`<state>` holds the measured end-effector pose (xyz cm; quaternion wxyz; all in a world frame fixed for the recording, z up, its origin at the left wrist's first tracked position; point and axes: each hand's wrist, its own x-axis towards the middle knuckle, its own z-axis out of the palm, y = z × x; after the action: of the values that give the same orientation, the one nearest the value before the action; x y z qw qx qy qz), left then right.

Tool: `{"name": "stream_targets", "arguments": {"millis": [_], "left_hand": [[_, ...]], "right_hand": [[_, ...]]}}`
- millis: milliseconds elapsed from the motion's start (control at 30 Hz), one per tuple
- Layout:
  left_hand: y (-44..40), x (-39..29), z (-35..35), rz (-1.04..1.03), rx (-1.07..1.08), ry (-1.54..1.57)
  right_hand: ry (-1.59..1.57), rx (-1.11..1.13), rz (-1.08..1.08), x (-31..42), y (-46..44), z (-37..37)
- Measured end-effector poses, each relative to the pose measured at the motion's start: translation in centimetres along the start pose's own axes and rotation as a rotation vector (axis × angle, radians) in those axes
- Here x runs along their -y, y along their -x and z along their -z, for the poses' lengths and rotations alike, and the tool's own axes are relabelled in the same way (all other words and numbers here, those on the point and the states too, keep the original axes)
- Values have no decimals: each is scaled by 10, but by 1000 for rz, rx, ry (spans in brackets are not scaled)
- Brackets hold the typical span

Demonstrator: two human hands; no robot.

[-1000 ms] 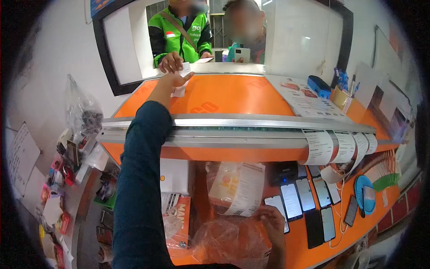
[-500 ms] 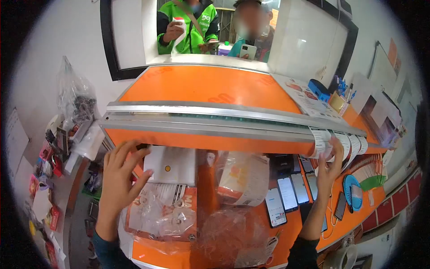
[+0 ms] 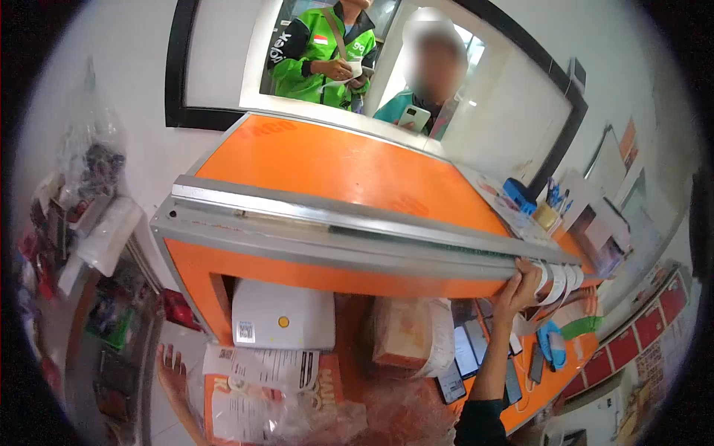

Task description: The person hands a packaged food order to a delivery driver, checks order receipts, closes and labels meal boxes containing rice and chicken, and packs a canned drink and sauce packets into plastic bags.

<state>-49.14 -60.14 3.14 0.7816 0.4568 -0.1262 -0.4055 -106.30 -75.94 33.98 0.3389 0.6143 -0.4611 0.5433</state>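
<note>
My right hand (image 3: 517,288) is at the raised orange counter's metal front edge (image 3: 387,256), its fingers curled over the edge just left of some hanging white paper slips (image 3: 554,284). Low on the left, my left hand (image 3: 174,377) has its fingers spread and holds nothing. Near it lies a parcel in clear plastic with a printed label (image 3: 260,368). Under the counter stands a white box-shaped device (image 3: 284,312) with a yellow round mark. A wrapped package (image 3: 405,333) sits to its right, and several phones (image 3: 467,348) lie near my right forearm.
Crumpled clear plastic (image 3: 401,409) lies in front. A pen holder (image 3: 549,215) and a blue object (image 3: 519,195) stand on the counter's right. Shelves with goods (image 3: 104,312) are on the left. Beyond the window are a person in a green jacket (image 3: 320,48) and another holding a phone (image 3: 413,117).
My left hand has dropped down and left, away from the counter edge. My right hand has moved from the paper slips onto the edge beside them. The view has tilted and shifted.
</note>
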Motion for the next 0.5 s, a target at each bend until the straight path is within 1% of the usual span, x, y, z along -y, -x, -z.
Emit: {"name": "stream_targets", "arguments": {"millis": [33,67,200,300,333,433,500], "left_hand": [[-11,13,4,48,17,-60],[-4,6,3,66,225,-158],[-14,43,2,168,291,-667],[-2,47,-13,211,328,-794],[3,48,-21,225,340,-821],[10,48,-27,238,364,-872],[13,50,-36,261,371,-900]], "right_hand": [[-1,-18,7,0,0,-3],[-14,-39,8,2,0,-5],[-4,-118,-11,2,1,-14],[34,-150,26,10,-2,-17],[-42,-168,-74,-12,9,-20],[72,-107,-26,1,4,-14],[64,-118,-10,-1,4,-16]]}}
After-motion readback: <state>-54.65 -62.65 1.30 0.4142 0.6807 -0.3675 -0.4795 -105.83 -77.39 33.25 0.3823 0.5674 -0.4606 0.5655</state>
